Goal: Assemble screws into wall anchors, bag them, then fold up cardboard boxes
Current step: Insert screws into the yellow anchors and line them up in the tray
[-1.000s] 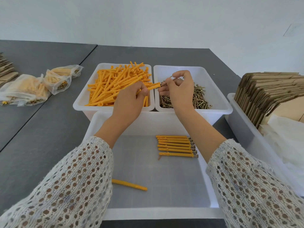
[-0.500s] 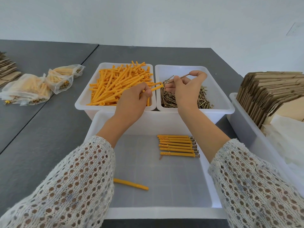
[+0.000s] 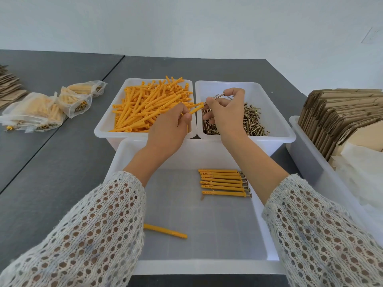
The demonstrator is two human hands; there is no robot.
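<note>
Grey tabletop (image 3: 62,162), bins ahead: left hand (image 3: 169,129) has its grip on an orange anchor (image 3: 196,109), right hand (image 3: 227,112) pinching a screw (image 3: 215,97).

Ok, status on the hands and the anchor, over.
Left hand pinching anchor. Right hand pinching screw, tip at anchor's mouth, not yet seated. Nothing in the way.

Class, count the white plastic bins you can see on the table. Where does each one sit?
4. The anchor bin sits back left, the screw bin beside it, the big bin nearest, and the cardboard bin at the right, partly cut off.
</note>
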